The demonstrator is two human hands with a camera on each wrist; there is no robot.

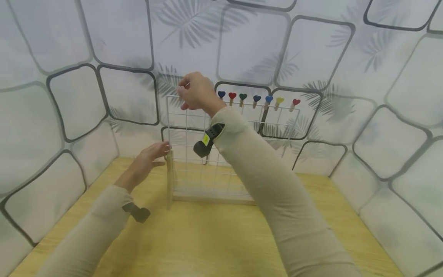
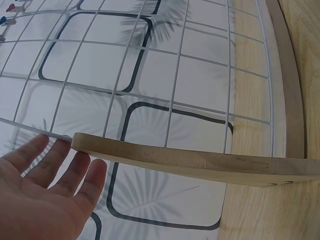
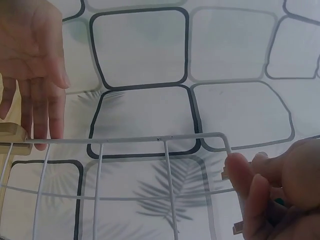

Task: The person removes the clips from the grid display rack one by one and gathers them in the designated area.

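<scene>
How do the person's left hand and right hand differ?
Height: the right hand is up at the top corner of the wire grid; the left hand is lower, at the grid's side beside the wooden upright.
Fingers: the left hand's are mostly straight; the right hand's are curled in, apparently on a wooden clip.
Shared: both are bare and at the same end of the grid.

Table (image 1: 207,238) top is yellowish wood-grain. Behind table: back wall (image 1: 254,46), off-white w/ rounded block outlines (image 1: 152,70) in dk & lt gry, plus faded gry leaf prints (image 1: 189,19). L of table: side wall (image 1: 29,130); R of table: another wall (image 1: 412,84), both w/ same block pattern. All 3 walls run down to table edges; lower pts nr table look warmer, upper pts bluish. Light's soft, bit hazy over table.
</scene>
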